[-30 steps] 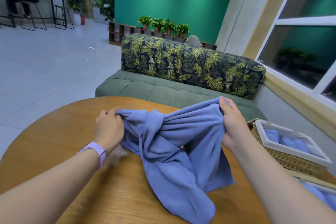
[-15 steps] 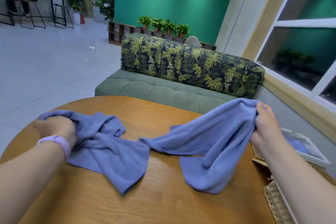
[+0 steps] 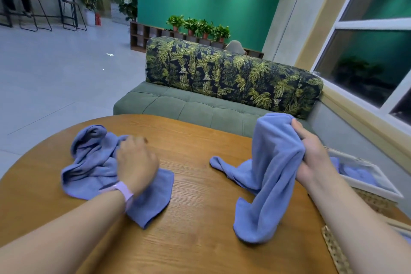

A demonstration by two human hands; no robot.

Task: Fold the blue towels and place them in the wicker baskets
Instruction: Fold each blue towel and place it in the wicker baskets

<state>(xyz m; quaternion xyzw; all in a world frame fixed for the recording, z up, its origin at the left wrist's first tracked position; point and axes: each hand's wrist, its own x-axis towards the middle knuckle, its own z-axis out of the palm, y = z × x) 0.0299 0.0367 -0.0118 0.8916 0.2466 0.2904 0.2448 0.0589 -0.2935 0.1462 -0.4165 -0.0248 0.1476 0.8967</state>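
Now two blue towels lie apart on the round wooden surface (image 3: pixel 195 187), where a second ago they were one tangled bundle stretched between both hands. Half a second ago a thin twist of cloth still bridged them; that link is gone. The left towel (image 3: pixel 89 162) sits crumpled on the surface, well to the left of the right towel (image 3: pixel 271 173), with one flat corner pointing toward the person. The left hand (image 3: pixel 136 162) rests on top of it, fingers curled down into the cloth; the frame is slightly blurred there, so I judge it is grasping the fabric rather than merely pressing. The right hand (image 3: pixel 311 153) clenches the right towel near its top edge and holds that end raised, so the cloth hangs down and its lower end and one tail trail on the surface. Just right of the right towel, a wicker basket (image 3: pixel 375 202) with a white rim already holds blue cloth, and the edge of a second basket (image 3: pixel 333 249) shows nearer the person. With the towels separated, each can be handled alone; neither is folded yet. Likely the next step is to spread one flat, probably the lifted one, since it sits closest to the baskets.
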